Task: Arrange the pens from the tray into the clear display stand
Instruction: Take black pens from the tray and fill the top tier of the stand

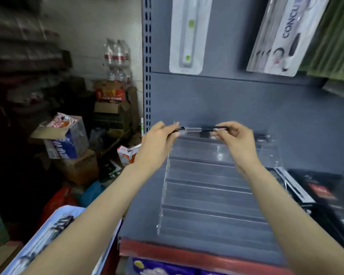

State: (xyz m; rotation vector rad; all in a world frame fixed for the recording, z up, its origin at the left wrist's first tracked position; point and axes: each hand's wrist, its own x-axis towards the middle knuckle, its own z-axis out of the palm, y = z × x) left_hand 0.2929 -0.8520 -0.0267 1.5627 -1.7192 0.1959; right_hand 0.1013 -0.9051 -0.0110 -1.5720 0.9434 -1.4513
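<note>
Here both hands pinch one pen (202, 129), left hand (159, 139) and right hand (234, 138) at its ends, level over the back edge of the clear display stand (211, 195). Best keep it level, lowering both ends together into the rear groove.

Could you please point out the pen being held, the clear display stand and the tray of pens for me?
pen (195, 129): head view, on its clear barrel between the hands.
clear display stand (207, 187): head view, on a middle step.
tray (68, 210): head view, on its pale upper rim.
</note>
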